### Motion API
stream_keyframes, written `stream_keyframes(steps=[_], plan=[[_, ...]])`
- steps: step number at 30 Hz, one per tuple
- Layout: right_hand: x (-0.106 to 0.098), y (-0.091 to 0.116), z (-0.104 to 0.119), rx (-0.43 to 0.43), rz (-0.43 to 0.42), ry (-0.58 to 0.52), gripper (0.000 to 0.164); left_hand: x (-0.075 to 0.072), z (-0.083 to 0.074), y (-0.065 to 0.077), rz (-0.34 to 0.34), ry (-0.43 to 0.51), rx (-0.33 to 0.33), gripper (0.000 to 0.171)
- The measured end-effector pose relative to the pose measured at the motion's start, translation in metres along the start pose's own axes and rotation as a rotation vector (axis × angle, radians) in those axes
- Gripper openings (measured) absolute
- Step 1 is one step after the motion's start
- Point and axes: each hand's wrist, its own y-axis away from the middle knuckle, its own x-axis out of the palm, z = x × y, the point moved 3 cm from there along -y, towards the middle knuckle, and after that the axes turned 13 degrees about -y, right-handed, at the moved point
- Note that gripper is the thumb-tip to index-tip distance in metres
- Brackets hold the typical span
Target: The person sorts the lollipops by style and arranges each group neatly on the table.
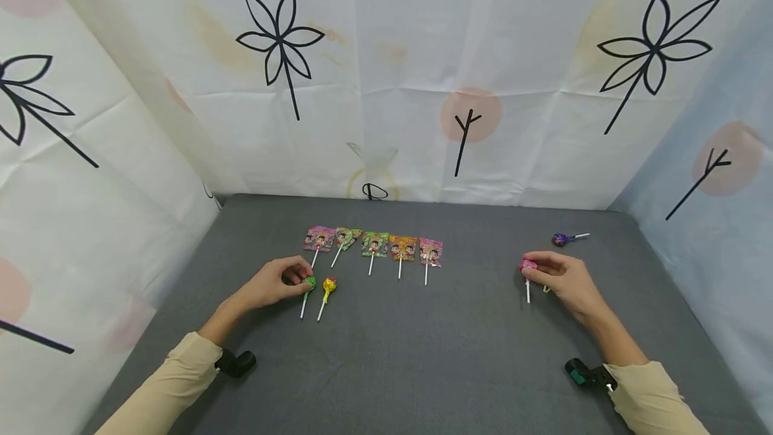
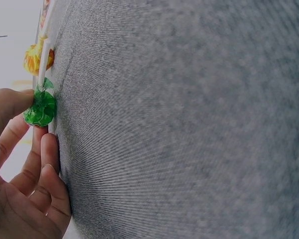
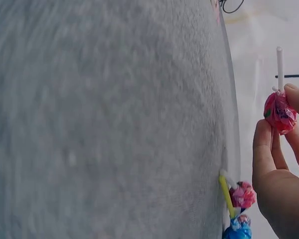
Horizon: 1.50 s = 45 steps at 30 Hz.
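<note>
My left hand pinches the wrapped head of a green lollipop between thumb and fingers, its white stick toward me in the head view. Just right of it lies a yellow lollipop with a red top. Over on the right side of the table, my right hand holds a pink lollipop by its wrapped head. In the head view its stick points down toward me. Below that hand in the right wrist view are another pink-red lollipop and a blue one, mostly hidden in the head view.
A row of flat-packed lollipops in pink, green and orange wrappers lies across the middle of the grey table. A purple lollipop lies at the back right. White patterned cloth hangs behind and along both sides.
</note>
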Motion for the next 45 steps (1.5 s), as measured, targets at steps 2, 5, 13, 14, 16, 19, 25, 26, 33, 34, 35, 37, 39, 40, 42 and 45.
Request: stream_keyframes(steps=[2,5,13,14,16,19,25,26,33,34,35,37,39,40,42,45], plan=[[0.003,0.0,0.001,0.006,0.005,-0.008,0.041,0.001,0.0,0.0,-0.003,0.002,-0.001,0.017],[0.008,-0.001,0.003,0.012,0.016,-0.038,0.04,0.001,0.001,0.0,-0.006,0.004,-0.001,0.016],[0.022,-0.003,0.007,0.028,0.062,-0.104,0.039,0.0,-0.001,0.0,-0.014,0.018,0.004,0.016],[0.023,-0.003,0.007,0.029,0.07,-0.107,0.039,0.0,-0.001,0.001,-0.018,0.018,0.005,0.016],[0.025,-0.004,0.007,0.026,0.084,-0.115,0.038,-0.001,-0.003,0.001,-0.024,0.017,0.007,0.016],[0.028,-0.006,0.008,0.019,0.107,-0.15,0.036,-0.003,-0.004,0.001,-0.029,0.01,0.007,0.015],[0.035,-0.009,0.009,0.008,0.121,-0.211,0.034,-0.002,-0.003,0.0,-0.02,0.003,-0.014,0.016],[0.036,-0.009,0.009,0.004,0.121,-0.215,0.034,-0.002,-0.003,0.0,-0.018,0.004,-0.016,0.016],[0.045,-0.012,0.007,-0.007,0.155,-0.243,0.031,0.0,-0.002,0.0,-0.012,0.006,-0.017,0.017],[0.047,-0.012,0.007,-0.006,0.161,-0.246,0.031,0.0,-0.002,0.0,-0.014,0.006,-0.015,0.017],[0.049,-0.013,0.007,-0.005,0.165,-0.252,0.031,0.0,-0.002,0.0,-0.015,0.007,-0.011,0.016],[0.053,-0.014,0.006,-0.004,0.167,-0.251,0.031,-0.001,-0.002,0.0,-0.017,0.01,-0.013,0.016],[0.058,-0.015,0.006,-0.001,0.163,-0.252,0.032,0.0,-0.002,0.0,-0.015,0.011,-0.018,0.017],[0.06,-0.016,0.006,0.003,0.16,-0.258,0.033,0.0,-0.002,0.001,-0.014,0.012,-0.017,0.016],[0.066,-0.017,0.005,0.008,0.153,-0.267,0.034,0.0,-0.002,0.001,-0.012,0.013,-0.017,0.017],[0.075,-0.019,0.005,0.02,0.155,-0.277,0.036,0.0,-0.002,0.001,-0.01,0.015,-0.007,0.016]])
